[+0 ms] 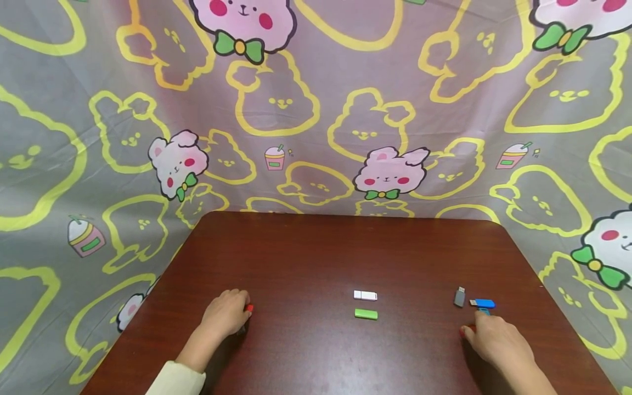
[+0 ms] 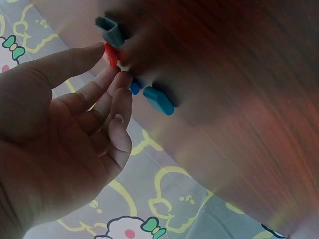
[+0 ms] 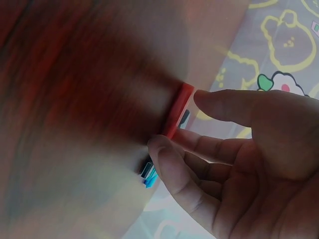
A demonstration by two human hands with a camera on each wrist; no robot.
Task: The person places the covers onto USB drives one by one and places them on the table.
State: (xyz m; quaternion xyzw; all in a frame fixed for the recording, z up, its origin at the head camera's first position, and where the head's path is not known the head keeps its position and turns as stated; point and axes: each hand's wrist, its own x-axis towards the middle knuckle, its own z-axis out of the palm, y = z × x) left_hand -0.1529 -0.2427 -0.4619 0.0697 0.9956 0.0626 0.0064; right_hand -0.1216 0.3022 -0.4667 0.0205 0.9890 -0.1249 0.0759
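Note:
My left hand (image 1: pixel 226 314) is low over the left side of the table. Its thumb and fingertips pinch a small red cap (image 2: pixel 110 54), whose edge shows past the fingers in the head view. Beside it in the left wrist view lie a grey cap (image 2: pixel 110 31), a blue cap (image 2: pixel 134 88) and a teal cap (image 2: pixel 159 101). On the right side, my right hand (image 1: pixel 500 341) holds a red USB stick (image 3: pixel 178 110) between thumb and fingertips, close over the table. Just beyond that hand lie a grey USB stick (image 1: pixel 460 297), a blue one (image 1: pixel 486 303) and a partly hidden teal one (image 1: pixel 484 311).
A white USB stick (image 1: pixel 365 295) and a green USB stick (image 1: pixel 366 314) lie side by side mid-table, between the hands. The dark brown table (image 1: pixel 306 252) is bordered by a patterned cloth (image 1: pixel 316 148) at the back and both sides.

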